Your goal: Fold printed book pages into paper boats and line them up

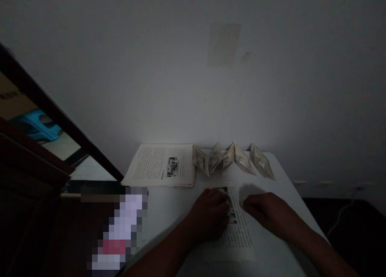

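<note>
Five boats (228, 160) of folded printed paper stand in a row beyond the fingers, near the wall (181, 88), and judging by their shape that much of the folding looks done. Nearest to hand is one more sheet (233, 232), lying on the surface (169, 200) under the left fingers and stretching from just beyond them back toward the body. It looks flat wherever it shows, so its folding seems barely begun, if begun at all; the left hand (211, 212) hides part of it, and the gloom would swallow a light crease. The left fingers are bent and lie close together over the print, but whether they grip the paper or merely rest on it I cannot tell. Just beside the sheet's right edge, the right hand (267, 208) has its fingers curled inward with the thumb near them; whether the tips meet or pinch that edge is too dark to make out. Beyond the left fingers and off to their left lies a stack (150, 164) of printed pages, unfolded on top, which could supply more sheets. How many pages it holds cannot be counted.
</note>
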The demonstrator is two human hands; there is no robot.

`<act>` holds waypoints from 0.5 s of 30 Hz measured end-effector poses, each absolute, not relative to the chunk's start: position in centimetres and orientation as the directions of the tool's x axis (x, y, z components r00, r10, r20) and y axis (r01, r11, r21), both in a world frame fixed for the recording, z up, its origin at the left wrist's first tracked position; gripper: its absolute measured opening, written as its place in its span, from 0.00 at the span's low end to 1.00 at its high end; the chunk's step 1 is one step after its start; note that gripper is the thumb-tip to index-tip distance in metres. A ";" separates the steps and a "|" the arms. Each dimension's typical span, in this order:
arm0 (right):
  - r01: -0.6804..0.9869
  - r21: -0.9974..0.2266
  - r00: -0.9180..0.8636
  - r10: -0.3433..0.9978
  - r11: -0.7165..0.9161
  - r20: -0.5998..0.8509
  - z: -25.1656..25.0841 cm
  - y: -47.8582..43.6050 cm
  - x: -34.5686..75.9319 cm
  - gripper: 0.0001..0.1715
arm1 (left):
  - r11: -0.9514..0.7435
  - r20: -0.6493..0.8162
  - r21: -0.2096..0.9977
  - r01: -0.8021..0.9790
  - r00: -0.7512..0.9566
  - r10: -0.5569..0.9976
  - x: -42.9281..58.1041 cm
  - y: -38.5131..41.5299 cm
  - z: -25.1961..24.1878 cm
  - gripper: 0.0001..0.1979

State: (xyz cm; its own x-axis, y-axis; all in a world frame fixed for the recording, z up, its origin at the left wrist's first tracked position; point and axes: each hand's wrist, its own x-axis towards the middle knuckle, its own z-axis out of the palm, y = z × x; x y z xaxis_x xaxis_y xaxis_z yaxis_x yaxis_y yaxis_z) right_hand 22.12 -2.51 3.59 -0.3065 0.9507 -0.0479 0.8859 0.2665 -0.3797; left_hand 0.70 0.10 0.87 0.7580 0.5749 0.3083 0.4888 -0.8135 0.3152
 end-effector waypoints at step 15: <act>0.712 -0.325 -0.503 0.775 0.622 0.383 -0.8 -2.7 23.0 0.08 | -0.844 0.325 0.240 0.480 0.779 0.536 1.1 0.1 0.1 0.08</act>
State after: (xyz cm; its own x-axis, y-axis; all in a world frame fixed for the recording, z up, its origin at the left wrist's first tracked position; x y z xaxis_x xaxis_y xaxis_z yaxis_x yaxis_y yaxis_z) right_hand 22.96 -2.74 -0.79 -0.5028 0.7751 0.3827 0.7123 0.6223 -0.3245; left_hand 1.09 0.13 0.05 0.7788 0.5363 0.3255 0.4805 -0.8435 0.2401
